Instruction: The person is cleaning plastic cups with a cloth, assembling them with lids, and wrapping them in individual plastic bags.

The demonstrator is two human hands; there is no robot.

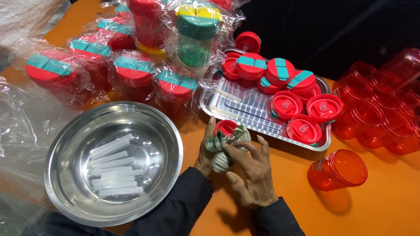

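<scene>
A: Both hands meet at the counter's centre. The left hand (209, 152) cups a small red jar (226, 127) wrapped in a green checked cloth (228, 146); the right hand (251, 174) pinches the cloth's folds shut.

B: Risks?

A: Judging by the crowding, a slipped jar could knock the red lids (302, 128) on the metal tray (246, 109) at twelve o'clock, or roll into the steel bowl (114, 162) at nine o'clock.

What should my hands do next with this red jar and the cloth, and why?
Probably keep wiping: push the checked cloth further round the red jar. The left hand grips both, the right hand presses the cloth, and the jar is still wrapped in it.
</scene>
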